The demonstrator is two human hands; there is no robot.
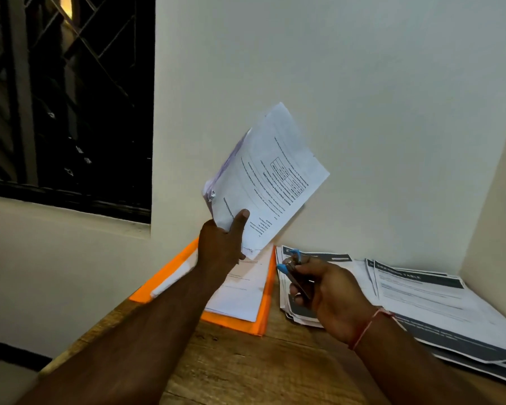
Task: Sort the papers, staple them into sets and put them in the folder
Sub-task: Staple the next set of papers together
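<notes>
My left hand (224, 247) grips a set of white printed papers (270, 182) by its lower corner and holds it up, tilted, in front of the wall. My right hand (329, 293) grips a small stapler (294, 268) with blue tips, just above a pile of papers. Below the raised set lies an open orange folder (265, 314) with white sheets inside it, on the wooden table. A pile of papers with dark headers (287, 290) lies right of the folder, partly hidden by my right hand.
More printed sheets with dark header bands (421, 296) are spread over the table's right side, up to the corner of the walls. The wooden table (246, 366) meets the wall behind. A dark barred window (67, 97) is at the upper left.
</notes>
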